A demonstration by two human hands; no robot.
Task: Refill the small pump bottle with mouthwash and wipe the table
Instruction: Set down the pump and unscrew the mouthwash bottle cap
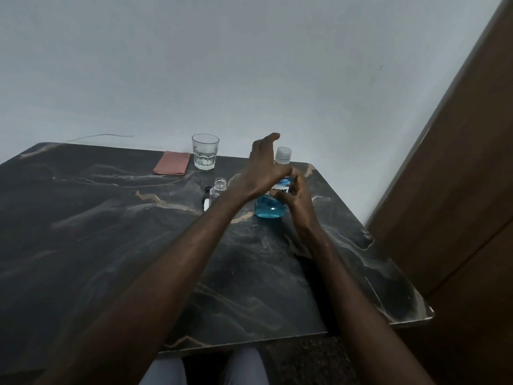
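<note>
A blue mouthwash bottle with a clear cap stands on the dark marble table, right of centre. My right hand grips its body from the right. My left hand reaches across in front of the bottle's upper part, fingers spread near the cap, holding nothing that I can see. The small clear pump bottle stands uncapped just left of my left wrist. Its black and white pump head lies on the table beside it. A folded pink cloth lies near the back edge.
A clear drinking glass stands at the back next to the cloth. A grey wall runs behind the table and a brown wooden panel stands to the right. My knees show below the table's front edge.
</note>
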